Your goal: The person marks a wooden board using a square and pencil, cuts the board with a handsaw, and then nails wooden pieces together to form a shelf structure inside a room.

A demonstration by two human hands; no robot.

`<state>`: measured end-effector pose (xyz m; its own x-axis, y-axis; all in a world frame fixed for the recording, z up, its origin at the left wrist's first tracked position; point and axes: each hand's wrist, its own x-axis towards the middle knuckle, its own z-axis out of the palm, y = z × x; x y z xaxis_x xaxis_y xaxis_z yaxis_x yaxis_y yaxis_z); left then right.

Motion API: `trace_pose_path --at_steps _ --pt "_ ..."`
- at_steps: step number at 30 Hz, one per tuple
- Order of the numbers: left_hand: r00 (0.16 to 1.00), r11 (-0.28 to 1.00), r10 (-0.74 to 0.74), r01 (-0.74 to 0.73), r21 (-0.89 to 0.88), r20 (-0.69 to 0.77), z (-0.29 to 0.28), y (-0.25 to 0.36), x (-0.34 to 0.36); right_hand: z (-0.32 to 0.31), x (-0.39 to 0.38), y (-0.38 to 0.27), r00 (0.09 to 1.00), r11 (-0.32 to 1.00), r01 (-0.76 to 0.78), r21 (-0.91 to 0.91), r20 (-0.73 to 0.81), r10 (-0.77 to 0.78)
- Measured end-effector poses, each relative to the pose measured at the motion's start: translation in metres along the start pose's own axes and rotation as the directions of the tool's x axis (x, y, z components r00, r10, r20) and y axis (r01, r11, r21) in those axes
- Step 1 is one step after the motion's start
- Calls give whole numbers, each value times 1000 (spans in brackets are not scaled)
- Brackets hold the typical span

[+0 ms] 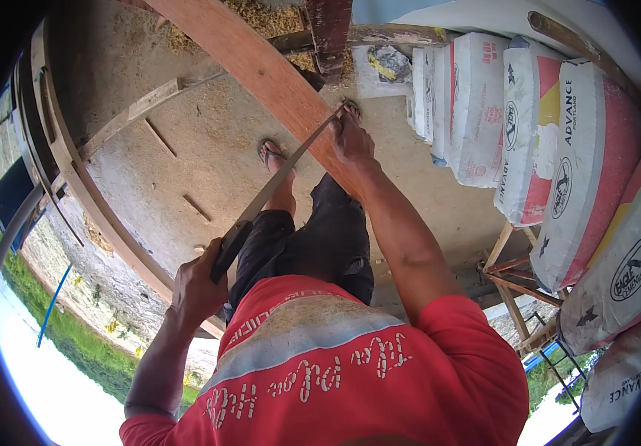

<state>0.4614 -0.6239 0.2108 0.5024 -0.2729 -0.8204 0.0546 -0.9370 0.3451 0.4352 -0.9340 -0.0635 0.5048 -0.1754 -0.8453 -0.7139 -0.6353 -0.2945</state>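
Observation:
A handsaw (282, 172) with a dark handle slants across a reddish-brown wooden plank (250, 63). My left hand (200, 286) is closed round the saw's handle, left of my body. From there the blade runs up and to the right over the plank, its tip close to my right hand (353, 141). That hand grips the plank's right edge just below the blade, with its thumb side near the saw. The plank's lower end lies by my right forearm, above my shorts. Part of the fingers under the plank is hidden.
Several stacked cement bags (551, 141) line the right side. A dark red wooden post (328, 37) stands beyond the plank. Long timber pieces (64, 156) curve along the left. Small wood strips (197, 208) and sawdust (268, 16) lie on the concrete floor (149, 175).

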Motion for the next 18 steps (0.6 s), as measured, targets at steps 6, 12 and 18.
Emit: trace_pose_path --at_steps 6,12,18 --pt "977 987 154 -146 60 -149 43 51 159 9 -2 -21 982 984 161 81 -116 -151" --pt "995 996 91 -91 13 -39 16 24 41 20 5 12 963 991 133 3 -236 -129" --pt "1000 999 -10 11 -46 25 10 18 48 9 2 7 974 987 129 91 -201 -108"
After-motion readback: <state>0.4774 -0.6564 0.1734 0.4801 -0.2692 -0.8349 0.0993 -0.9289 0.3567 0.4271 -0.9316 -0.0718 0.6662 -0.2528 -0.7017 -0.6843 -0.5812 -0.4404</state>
